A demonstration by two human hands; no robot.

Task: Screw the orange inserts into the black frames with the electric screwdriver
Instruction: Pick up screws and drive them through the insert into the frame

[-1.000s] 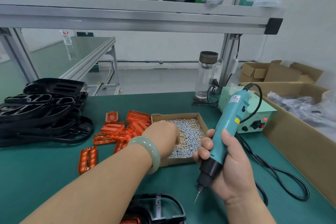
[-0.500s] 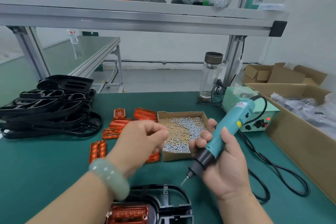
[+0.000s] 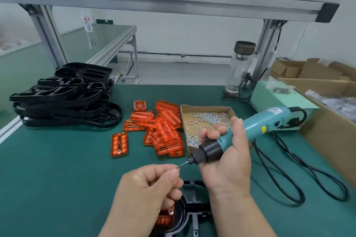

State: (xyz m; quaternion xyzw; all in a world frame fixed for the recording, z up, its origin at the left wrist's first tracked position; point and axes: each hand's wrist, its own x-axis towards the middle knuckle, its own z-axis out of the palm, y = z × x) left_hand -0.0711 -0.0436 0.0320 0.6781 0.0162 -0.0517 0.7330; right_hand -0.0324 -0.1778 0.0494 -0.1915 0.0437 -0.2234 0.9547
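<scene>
My right hand (image 3: 226,161) grips the teal electric screwdriver (image 3: 250,131), tilted so its bit points left and down. My left hand (image 3: 152,184) is closed, pinching a small screw at the bit's tip. Under both hands lies a black frame (image 3: 189,209) with an orange insert (image 3: 165,217) seated in it, mostly hidden by my wrists. A pile of loose orange inserts (image 3: 163,131) lies on the green mat, with a single one (image 3: 119,144) apart to the left. A stack of black frames (image 3: 63,96) sits at the far left.
An open cardboard tray of screws (image 3: 207,119) sits behind the screwdriver. The tool's power box (image 3: 277,100) and black cable (image 3: 289,175) are on the right, beside large cardboard boxes (image 3: 331,121). A glass jar (image 3: 240,67) stands by the shelf post.
My left hand left the screw tray and came down to the screwdriver bit with a screw. The screwdriver tilted flatter, bit pointing left. The view dropped toward the frame.
</scene>
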